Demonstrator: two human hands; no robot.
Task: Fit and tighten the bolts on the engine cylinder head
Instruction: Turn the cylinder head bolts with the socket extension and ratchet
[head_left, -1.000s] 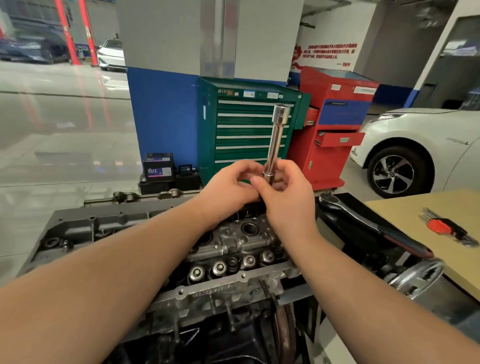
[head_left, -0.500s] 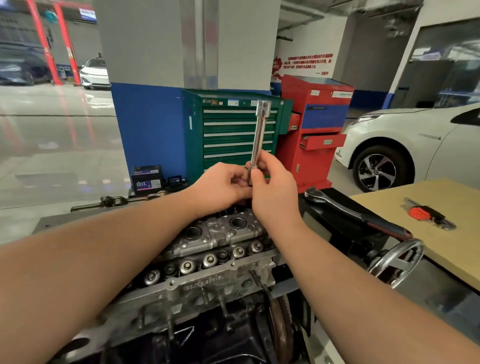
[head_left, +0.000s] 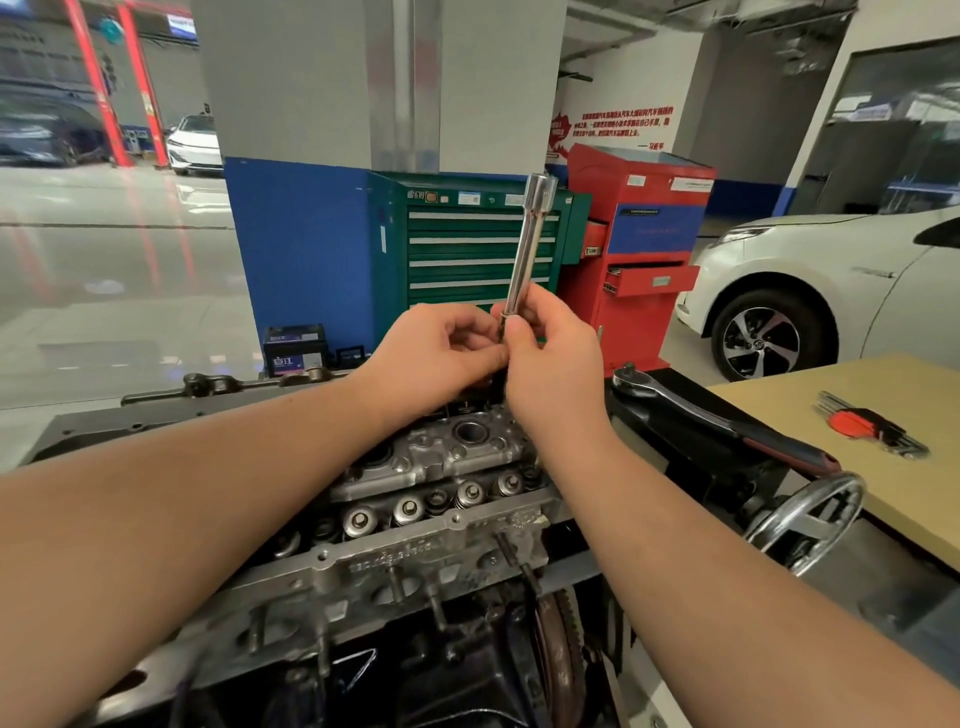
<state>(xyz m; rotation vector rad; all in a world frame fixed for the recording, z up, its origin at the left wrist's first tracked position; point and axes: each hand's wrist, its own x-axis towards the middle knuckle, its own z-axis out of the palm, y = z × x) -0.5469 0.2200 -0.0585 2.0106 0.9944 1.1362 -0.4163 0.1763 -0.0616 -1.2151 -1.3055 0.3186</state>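
I see one chrome extension bar (head_left: 529, 244) standing nearly upright above the cylinder head (head_left: 436, 499), its lower end pinched between my two hands. My right hand (head_left: 553, 358) grips the base; my left hand (head_left: 441, 348) curls against it from the side. One ratchet wrench (head_left: 727, 421) lies right of the head, one hex key set (head_left: 872, 423) on the wooden table (head_left: 883, 499).

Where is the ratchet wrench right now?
The ratchet wrench lies unheld right of both hands, on the dark stand beside the cylinder head, its handle pointing toward the handwheel and the wooden table.
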